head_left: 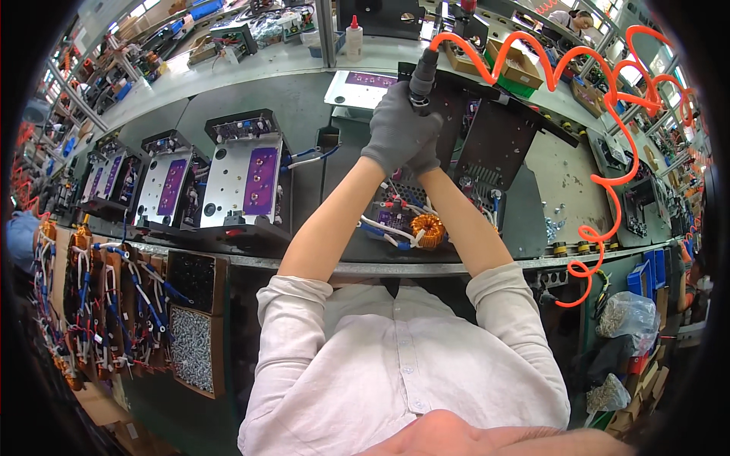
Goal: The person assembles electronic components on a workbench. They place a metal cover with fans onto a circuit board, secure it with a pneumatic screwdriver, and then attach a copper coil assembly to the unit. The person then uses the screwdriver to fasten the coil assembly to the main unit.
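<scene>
Head view, two gloved hands point(397, 135) together, one driver point(423, 74) held

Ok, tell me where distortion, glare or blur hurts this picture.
Head view: the bench's front edge bows and the corners fall black; head view, top left: the window looks washed out; head view, left rim: clutter turns soft, while the grey driver reads fairly clear.

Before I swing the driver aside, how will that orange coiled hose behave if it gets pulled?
The orange coiled hose will probably stretch and spring rather than stay rigid, given its open spirals. It may tug on the driver, since it appears to meet that tool's end. Its wide, loose loops could swing and snag.
</scene>
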A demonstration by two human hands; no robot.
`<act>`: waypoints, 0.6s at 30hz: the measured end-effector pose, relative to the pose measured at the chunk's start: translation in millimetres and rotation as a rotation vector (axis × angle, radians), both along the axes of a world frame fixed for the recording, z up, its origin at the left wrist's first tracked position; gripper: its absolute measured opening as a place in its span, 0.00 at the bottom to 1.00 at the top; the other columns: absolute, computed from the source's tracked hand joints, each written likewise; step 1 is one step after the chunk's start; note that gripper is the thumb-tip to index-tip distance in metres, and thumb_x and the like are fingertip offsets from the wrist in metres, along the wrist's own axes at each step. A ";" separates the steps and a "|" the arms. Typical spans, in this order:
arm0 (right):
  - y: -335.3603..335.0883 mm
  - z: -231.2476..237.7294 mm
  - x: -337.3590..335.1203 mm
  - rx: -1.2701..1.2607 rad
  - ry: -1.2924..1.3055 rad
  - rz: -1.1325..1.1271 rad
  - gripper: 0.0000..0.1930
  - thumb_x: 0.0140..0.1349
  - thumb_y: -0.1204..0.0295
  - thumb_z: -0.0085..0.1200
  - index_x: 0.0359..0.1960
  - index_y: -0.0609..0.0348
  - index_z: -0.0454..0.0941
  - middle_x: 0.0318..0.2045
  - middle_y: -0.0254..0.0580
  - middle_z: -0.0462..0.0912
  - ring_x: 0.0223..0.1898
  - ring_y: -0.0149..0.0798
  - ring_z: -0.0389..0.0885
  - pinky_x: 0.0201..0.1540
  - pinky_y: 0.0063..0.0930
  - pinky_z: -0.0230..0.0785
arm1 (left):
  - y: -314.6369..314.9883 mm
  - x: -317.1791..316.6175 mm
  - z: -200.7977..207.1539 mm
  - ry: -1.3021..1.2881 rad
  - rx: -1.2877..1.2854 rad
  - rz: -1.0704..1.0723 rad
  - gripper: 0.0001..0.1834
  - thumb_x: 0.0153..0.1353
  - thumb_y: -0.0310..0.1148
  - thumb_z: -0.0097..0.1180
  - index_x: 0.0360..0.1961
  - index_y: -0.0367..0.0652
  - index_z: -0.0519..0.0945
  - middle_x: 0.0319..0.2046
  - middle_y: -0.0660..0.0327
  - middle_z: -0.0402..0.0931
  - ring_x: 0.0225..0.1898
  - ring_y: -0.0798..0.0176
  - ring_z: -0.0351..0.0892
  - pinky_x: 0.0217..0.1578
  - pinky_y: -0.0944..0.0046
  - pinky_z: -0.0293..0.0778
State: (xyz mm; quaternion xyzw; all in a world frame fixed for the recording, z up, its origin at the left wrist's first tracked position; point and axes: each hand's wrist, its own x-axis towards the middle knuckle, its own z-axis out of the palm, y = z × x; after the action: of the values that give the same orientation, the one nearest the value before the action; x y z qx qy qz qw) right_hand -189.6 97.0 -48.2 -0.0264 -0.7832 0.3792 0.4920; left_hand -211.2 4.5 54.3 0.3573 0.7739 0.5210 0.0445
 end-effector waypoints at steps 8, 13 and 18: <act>5.1 0.2 -3.2 0.137 -0.058 -0.085 0.17 0.52 0.71 0.65 0.43 0.58 0.75 0.35 0.35 0.80 0.40 0.31 0.80 0.42 0.32 0.73 | -15.2 -20.2 -1.1 -0.170 0.097 -0.253 0.40 0.50 0.49 0.63 0.61 0.39 0.66 0.48 0.45 0.75 0.52 0.46 0.76 0.54 0.56 0.69; -4.4 16.2 5.8 -0.020 0.032 -0.021 0.17 0.51 0.69 0.66 0.41 0.58 0.75 0.35 0.36 0.80 0.39 0.31 0.80 0.41 0.32 0.73 | -14.1 -19.6 -5.5 -0.128 0.196 -0.332 0.34 0.52 0.47 0.63 0.58 0.45 0.69 0.42 0.53 0.78 0.46 0.57 0.78 0.50 0.60 0.71; -6.2 14.8 -2.9 -0.319 0.105 0.219 0.22 0.55 0.65 0.63 0.48 0.61 0.72 0.40 0.39 0.79 0.42 0.35 0.79 0.44 0.32 0.72 | -4.3 3.7 12.9 -0.049 -0.025 -0.033 0.27 0.58 0.42 0.60 0.55 0.41 0.71 0.43 0.54 0.78 0.47 0.59 0.78 0.50 0.60 0.73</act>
State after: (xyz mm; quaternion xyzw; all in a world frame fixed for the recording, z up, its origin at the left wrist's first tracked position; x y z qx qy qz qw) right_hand -192.5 90.8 -33.4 0.0012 -0.6846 0.5507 0.4776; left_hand -207.5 0.2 67.3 0.3565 0.7731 0.5190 0.0765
